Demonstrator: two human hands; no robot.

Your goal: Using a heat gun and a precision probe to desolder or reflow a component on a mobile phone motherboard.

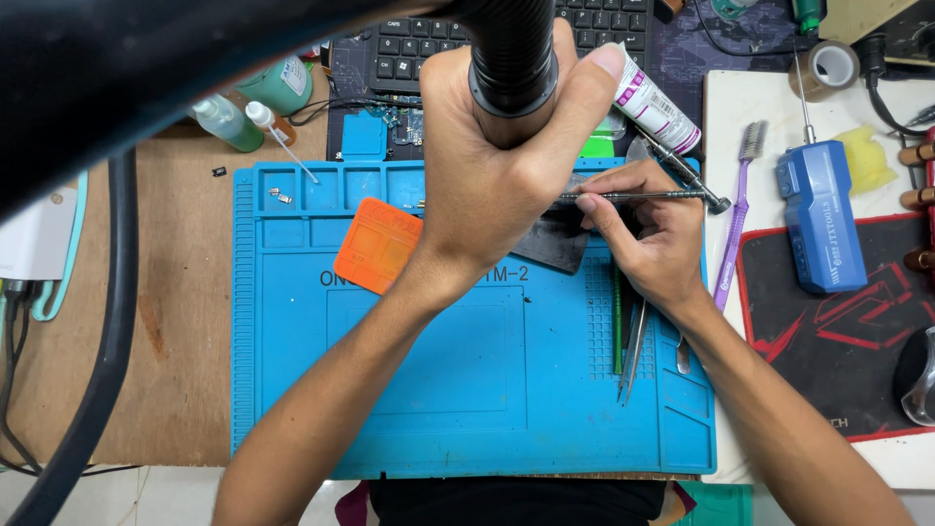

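1. My left hand point(492, 166) grips one black ribbed nozzle point(513, 54), axis running away from me.
2. My right hand point(654, 234) pinches one screwdriver point(643, 197), lying left-right, tip left, over one dark board point(555, 244).
3. One blue mat point(467, 390); one orange tray point(378, 245); tweezers point(633, 346) on the mat.

Matt blue rubbery mat point(467, 390); ribbed black plastic nozzle point(511, 49); slim metal tool point(643, 197) (dull sheen); worn wooden table point(175, 321).

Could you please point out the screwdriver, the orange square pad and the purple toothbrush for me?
screwdriver point(638, 196), head view, its metal shaft.
orange square pad point(378, 244), head view, its middle.
purple toothbrush point(735, 219), head view, its handle.
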